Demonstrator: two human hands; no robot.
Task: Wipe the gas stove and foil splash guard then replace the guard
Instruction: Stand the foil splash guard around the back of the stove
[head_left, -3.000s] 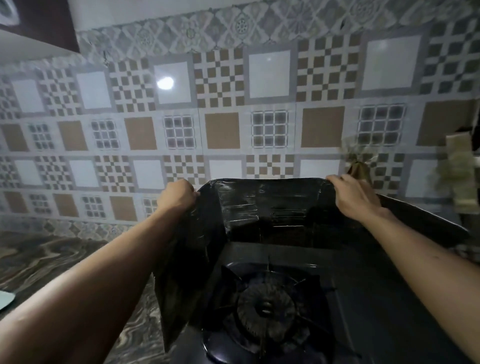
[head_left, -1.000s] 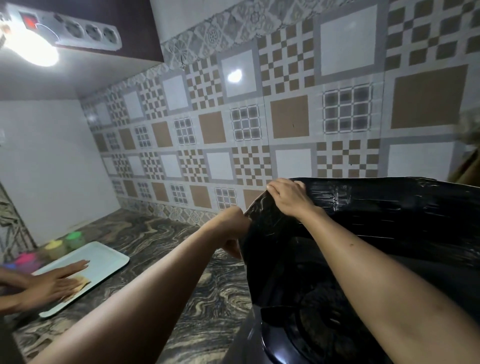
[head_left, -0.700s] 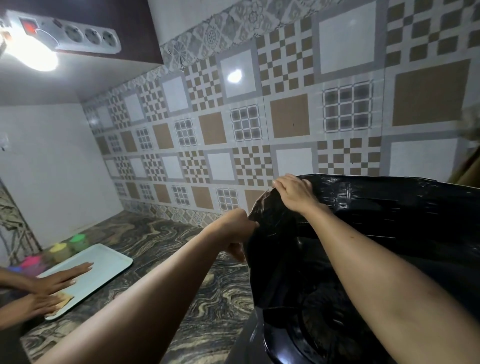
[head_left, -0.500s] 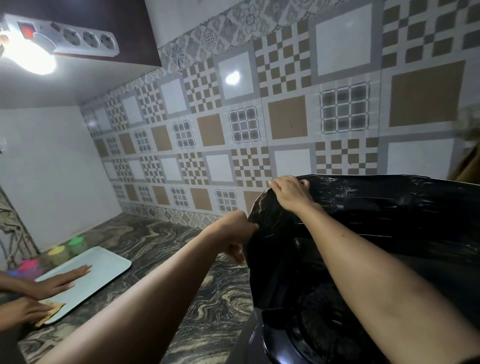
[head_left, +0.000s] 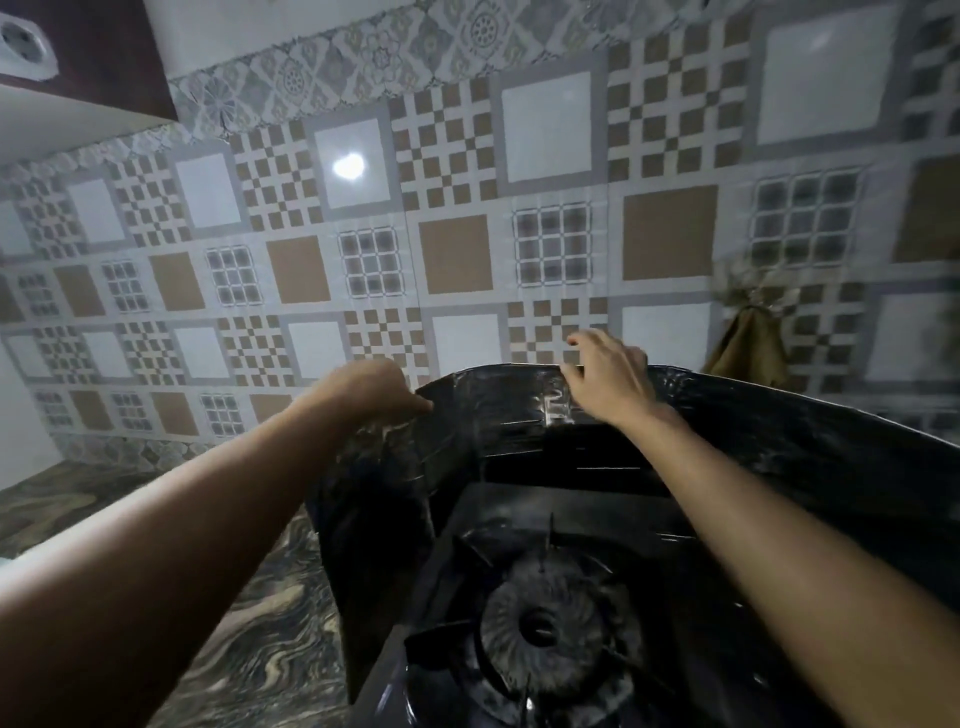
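A dark, shiny foil splash guard stands folded around the back and left side of a black gas stove. The stove's round burner sits under a black pan support at the lower middle. My left hand is closed on the top edge of the guard's left panel near the fold. My right hand rests on the top edge of the back panel, fingers partly spread and reaching over the rim. The guard's right side runs off toward the right edge.
A patterned tiled wall rises right behind the guard. The dark marbled counter lies to the left of the stove. A brownish cloth hangs on the wall at the right. A cabinet overhangs the upper left.
The view has swung right, so the burner shows and the other person's hands and tray have left the frame. My right hand moved from the guard's corner to further right along its back edge.
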